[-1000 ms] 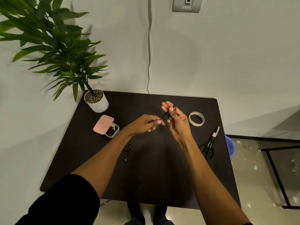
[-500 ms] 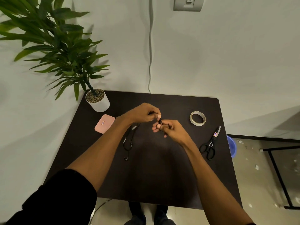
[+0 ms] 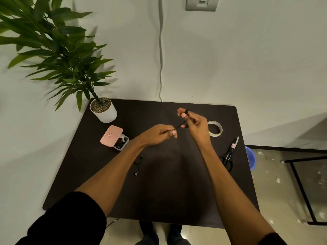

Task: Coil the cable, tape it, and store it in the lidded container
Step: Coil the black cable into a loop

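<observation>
A thin black cable point(image 3: 180, 125) stretches between my two hands above the dark table point(image 3: 177, 183). My right hand point(image 3: 193, 124) is raised, with loops of the cable wound around its fingertips. My left hand point(image 3: 160, 134) pinches the cable lower and to the left. The cable's loose end with earbuds point(image 3: 138, 165) trails on the table below my left forearm. A small clear container with a pink lid point(image 3: 111, 136) lying askew on it sits at the left. A roll of tape point(image 3: 215, 128) lies just right of my right hand.
Black scissors point(image 3: 229, 155) lie near the table's right edge. A potted plant in a white pot point(image 3: 103, 110) stands at the back left corner. A blue bucket point(image 3: 251, 160) sits on the floor to the right. A wall rises behind the table.
My right hand has lifted up and away from the left, drawing the cable taut between them. My left hand has dropped lower, and the container shows again beside my forearm.
</observation>
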